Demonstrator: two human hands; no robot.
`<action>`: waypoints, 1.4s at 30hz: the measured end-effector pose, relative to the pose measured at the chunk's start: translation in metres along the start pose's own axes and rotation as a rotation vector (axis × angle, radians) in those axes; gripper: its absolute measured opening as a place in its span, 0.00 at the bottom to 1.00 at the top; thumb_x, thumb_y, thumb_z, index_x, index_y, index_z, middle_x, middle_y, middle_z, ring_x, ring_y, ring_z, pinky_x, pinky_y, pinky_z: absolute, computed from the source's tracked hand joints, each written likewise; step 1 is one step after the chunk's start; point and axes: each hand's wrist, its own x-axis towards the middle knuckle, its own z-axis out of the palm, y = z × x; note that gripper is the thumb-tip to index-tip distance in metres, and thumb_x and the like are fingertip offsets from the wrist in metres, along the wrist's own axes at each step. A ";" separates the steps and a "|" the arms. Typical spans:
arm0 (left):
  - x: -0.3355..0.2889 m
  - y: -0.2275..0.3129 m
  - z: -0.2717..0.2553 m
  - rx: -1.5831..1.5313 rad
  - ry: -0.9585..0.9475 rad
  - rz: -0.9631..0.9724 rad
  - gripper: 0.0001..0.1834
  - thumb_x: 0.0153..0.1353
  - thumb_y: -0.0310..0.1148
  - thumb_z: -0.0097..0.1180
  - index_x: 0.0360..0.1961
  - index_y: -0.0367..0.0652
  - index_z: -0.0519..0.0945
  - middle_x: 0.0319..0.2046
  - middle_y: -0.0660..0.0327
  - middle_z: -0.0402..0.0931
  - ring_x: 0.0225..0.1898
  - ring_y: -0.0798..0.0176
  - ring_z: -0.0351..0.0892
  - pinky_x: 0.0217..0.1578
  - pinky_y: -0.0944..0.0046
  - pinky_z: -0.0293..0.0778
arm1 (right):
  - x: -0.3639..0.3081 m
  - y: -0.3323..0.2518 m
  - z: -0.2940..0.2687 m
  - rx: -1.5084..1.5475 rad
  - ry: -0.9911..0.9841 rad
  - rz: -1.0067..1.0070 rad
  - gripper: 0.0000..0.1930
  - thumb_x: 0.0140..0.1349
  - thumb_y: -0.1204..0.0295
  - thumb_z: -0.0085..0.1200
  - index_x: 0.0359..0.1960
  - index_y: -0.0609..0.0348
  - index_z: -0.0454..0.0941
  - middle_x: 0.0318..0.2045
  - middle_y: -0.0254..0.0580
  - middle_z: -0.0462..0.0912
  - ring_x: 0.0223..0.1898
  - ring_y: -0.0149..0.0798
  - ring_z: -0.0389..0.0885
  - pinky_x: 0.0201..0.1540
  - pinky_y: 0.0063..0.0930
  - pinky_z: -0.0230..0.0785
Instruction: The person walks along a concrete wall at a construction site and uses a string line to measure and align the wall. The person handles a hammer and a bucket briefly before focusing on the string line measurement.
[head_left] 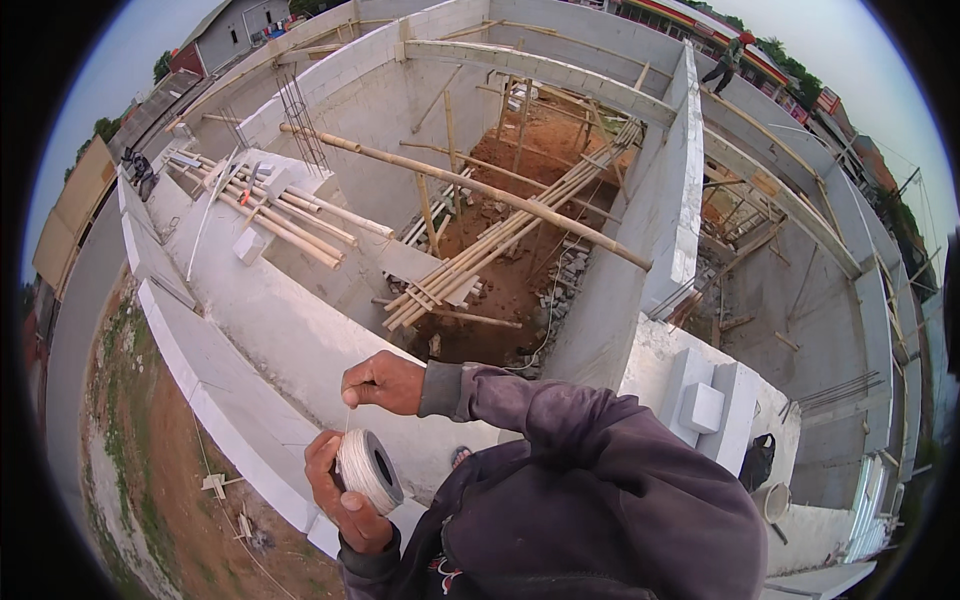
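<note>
My left hand (345, 500) is closed around a spool of white string (360, 472) with a dark core, held in front of my body on the left. Just above it my right hand (385, 382) pinches a thin strand of string (347, 420) that runs up from the spool. Its fingertips are pressed together, and the end of the strand is hidden in them. Both forearms are in dark sleeves, the right one reaching across from the right. Part of a foot in a sandal (461, 457) shows beside the spool.
A low white block wall (215, 390) edges the ledge on my left, with ground far below. Ahead, a deep room is crossed by a bamboo pole (480, 192). Bamboo poles (300, 215) lie on the left slab, white blocks (702, 408) at right. Another person (728, 65) stands on a far wall.
</note>
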 end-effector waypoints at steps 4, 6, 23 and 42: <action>0.039 -0.026 -0.005 0.119 0.297 -0.353 0.32 0.69 0.53 0.32 0.53 0.31 0.67 0.47 0.44 0.68 0.47 0.47 0.71 0.51 0.51 0.65 | -0.001 0.027 0.005 0.001 -0.069 -0.077 0.11 0.66 0.67 0.53 0.30 0.64 0.77 0.23 0.47 0.77 0.26 0.42 0.74 0.35 0.36 0.69; 0.049 -0.031 0.000 0.115 -0.183 -0.265 0.31 0.68 0.52 0.34 0.51 0.30 0.67 0.45 0.41 0.69 0.48 0.42 0.71 0.50 0.49 0.66 | -0.005 0.038 -0.002 -0.038 0.087 -0.101 0.10 0.64 0.69 0.53 0.30 0.65 0.77 0.25 0.50 0.78 0.27 0.46 0.76 0.34 0.37 0.69; 0.095 -0.028 0.103 0.058 -0.234 -0.126 0.28 0.72 0.49 0.30 0.51 0.30 0.67 0.46 0.43 0.69 0.43 0.46 0.72 0.47 0.52 0.67 | -0.096 0.020 -0.021 0.008 0.487 0.026 0.10 0.64 0.69 0.54 0.29 0.63 0.79 0.24 0.48 0.79 0.30 0.44 0.76 0.38 0.37 0.68; 0.020 0.126 0.325 -0.269 -0.670 -0.001 0.29 0.71 0.51 0.34 0.53 0.33 0.68 0.45 0.45 0.72 0.44 0.49 0.73 0.47 0.54 0.70 | -0.368 -0.005 -0.047 -0.020 0.932 0.110 0.10 0.61 0.68 0.55 0.30 0.63 0.81 0.25 0.49 0.81 0.32 0.47 0.79 0.39 0.38 0.68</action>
